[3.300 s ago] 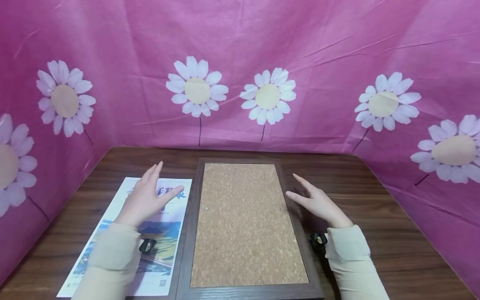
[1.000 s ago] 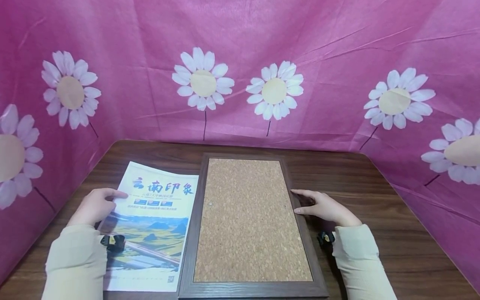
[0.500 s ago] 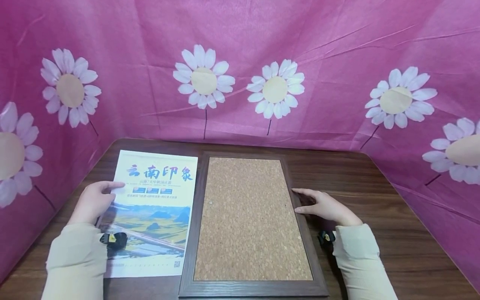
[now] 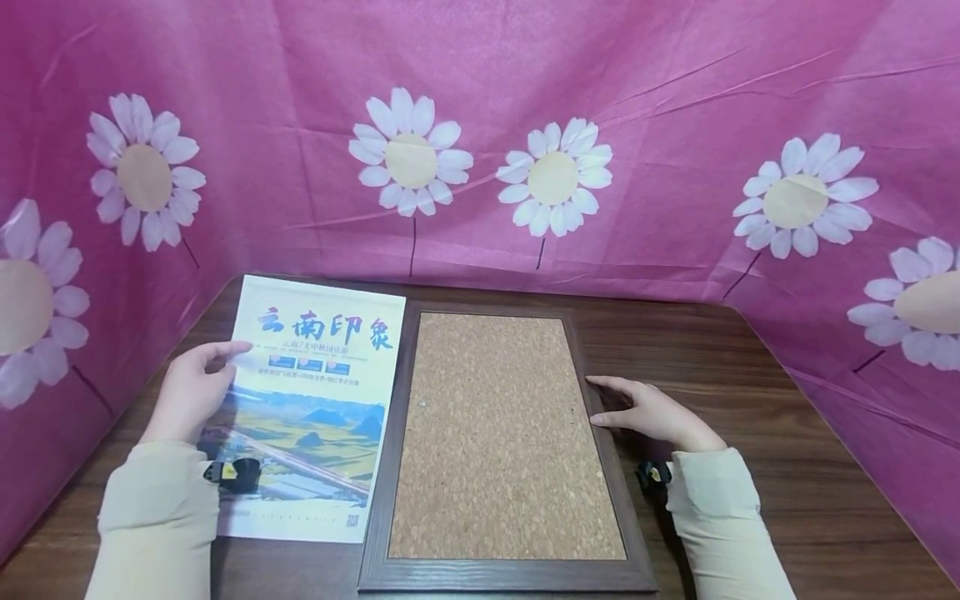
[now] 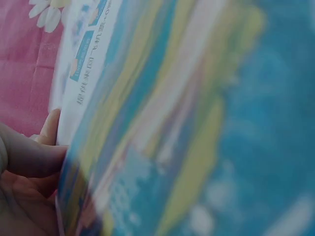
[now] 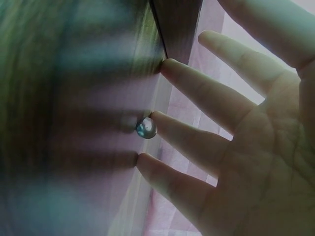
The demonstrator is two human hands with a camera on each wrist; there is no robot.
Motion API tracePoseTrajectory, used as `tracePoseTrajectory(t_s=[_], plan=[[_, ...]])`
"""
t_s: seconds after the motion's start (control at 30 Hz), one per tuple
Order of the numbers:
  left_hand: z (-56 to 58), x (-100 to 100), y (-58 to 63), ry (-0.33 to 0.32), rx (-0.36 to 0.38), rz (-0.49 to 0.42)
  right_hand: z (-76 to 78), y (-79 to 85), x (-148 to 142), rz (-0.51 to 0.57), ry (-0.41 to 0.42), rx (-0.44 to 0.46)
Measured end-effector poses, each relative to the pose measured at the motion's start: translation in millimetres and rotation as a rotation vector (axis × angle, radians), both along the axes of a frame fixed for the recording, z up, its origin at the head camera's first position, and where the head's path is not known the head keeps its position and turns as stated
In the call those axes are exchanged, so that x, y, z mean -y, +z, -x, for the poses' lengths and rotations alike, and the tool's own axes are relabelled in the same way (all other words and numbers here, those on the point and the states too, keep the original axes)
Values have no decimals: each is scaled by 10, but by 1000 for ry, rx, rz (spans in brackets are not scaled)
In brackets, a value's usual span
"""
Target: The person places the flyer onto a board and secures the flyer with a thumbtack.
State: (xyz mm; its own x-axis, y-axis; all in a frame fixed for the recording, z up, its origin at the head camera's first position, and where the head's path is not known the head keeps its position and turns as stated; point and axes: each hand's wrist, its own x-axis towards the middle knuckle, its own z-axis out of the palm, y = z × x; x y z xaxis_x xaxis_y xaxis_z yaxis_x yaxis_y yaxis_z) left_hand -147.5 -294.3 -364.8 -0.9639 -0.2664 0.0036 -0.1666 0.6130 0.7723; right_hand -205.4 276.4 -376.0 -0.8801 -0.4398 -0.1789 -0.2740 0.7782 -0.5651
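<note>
My left hand (image 4: 193, 387) pinches the left edge of a printed poster (image 4: 315, 442) with a landscape picture and large lettering, thumb in front. In the left wrist view the poster (image 5: 197, 98) stands close to the camera, with the left hand (image 5: 29, 172) at its edge. A cork board (image 4: 510, 433) in a dark wooden frame lies on the table right of the poster. At the board's right side is my right hand (image 4: 652, 412). In the right wrist view the right hand (image 6: 246, 132) has extended, spread fingers, fingertips against a brown surface. A small clear round thing (image 6: 146, 128) shows beside one fingertip.
The brown wood-grain table (image 4: 720, 367) extends right of the board. A pink cloth (image 4: 637, 50) with printed daisies hangs around its back and sides. A black wrist device (image 4: 232, 475) sits at the left cuff, another (image 4: 652, 477) at the right.
Over the poster at first, the left hand moved to its left edge and gripped it. The poster then shifted away from me with it. My right hand came to the board's right side and stays there.
</note>
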Motion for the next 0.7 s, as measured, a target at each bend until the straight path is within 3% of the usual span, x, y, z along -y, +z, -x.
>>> tracePoseTrajectory(t_s=[0.27, 0.53, 0.7], plan=[[43, -8, 38, 97, -6, -143, 14, 5, 11, 4, -4, 0], [52, 60, 118, 213, -17, -164, 7, 23, 36, -2, -16, 12], [50, 138, 135, 253, 7, -211, 10, 20, 46, -5, -14, 11]])
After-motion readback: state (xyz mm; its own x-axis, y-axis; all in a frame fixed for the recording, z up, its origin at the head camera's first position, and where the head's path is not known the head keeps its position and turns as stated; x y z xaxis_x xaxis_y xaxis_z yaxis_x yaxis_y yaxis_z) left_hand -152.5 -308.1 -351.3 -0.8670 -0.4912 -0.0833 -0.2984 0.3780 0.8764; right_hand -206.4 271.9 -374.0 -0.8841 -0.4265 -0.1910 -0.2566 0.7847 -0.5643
